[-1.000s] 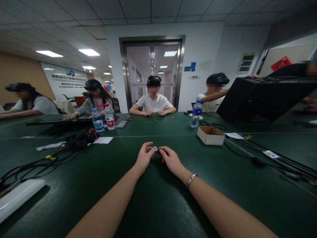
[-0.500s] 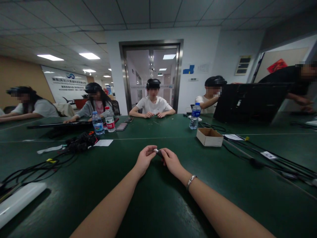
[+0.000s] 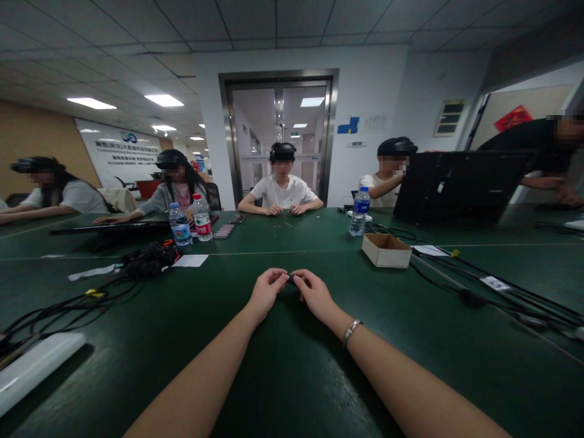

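Between my two hands, just above the green table (image 3: 292, 365), is a small dark object with a silvery end (image 3: 291, 278). Its kind is too small to make out, and my fingers cover most of it. My left hand (image 3: 267, 293) pinches the silvery end between thumb and fingers. Thumb and forefinger of my right hand (image 3: 316, 295), with a silver bracelet (image 3: 352, 333) at the wrist, are closed on the dark part. The fingertips of both hands nearly meet.
An open cardboard box (image 3: 386, 258) and a water bottle (image 3: 359, 213) stand ahead to the right. Cables (image 3: 506, 292) run along the right side. Two bottles, a black bundle (image 3: 146, 258) and a white device (image 3: 41, 368) lie left. A person (image 3: 283, 191) sits opposite.
My fingertips have come closer together over the small object, and less of its silvery and dark surface shows. Both arms stay almost in place.
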The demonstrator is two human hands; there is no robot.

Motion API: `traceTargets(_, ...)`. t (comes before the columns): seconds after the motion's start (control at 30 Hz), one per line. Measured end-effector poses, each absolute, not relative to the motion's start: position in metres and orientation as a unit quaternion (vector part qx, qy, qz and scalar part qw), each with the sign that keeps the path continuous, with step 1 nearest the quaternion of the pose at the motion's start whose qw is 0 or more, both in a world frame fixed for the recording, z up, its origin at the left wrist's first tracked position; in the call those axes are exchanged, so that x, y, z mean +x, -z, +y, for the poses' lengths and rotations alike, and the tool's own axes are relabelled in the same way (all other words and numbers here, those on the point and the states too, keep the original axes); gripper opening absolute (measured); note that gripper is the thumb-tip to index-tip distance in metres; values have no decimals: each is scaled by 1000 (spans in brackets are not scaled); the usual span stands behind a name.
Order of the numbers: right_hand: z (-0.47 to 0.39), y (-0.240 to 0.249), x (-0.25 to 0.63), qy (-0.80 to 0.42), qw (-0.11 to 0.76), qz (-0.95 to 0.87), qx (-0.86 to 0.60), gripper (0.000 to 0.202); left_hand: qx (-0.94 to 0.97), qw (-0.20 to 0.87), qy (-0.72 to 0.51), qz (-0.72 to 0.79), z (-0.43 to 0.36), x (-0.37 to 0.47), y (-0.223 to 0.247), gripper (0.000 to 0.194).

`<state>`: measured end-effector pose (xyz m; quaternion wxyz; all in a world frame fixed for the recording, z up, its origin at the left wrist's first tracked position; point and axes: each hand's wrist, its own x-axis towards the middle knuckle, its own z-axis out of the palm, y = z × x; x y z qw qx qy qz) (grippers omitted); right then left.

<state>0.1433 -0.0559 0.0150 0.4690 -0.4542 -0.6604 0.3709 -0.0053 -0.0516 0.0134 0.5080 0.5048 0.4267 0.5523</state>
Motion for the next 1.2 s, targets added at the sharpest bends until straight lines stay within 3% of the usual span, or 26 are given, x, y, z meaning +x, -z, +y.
traceTargets(0.37, -53, -13, 146, -403, 478, -644, -440, 30, 519, 484, -557, 432, -56, -3, -19, 35)
traceTargets(0.73, -64, -24, 146, -352, 480, -676, -434, 32, 607, 291, -498, 546, -57, -9, -17, 44)
traceTargets(1.2, -59, -12, 148, -296, 481, -714, -414, 31, 636, 241, -393, 619, -60, -13, -27, 59)
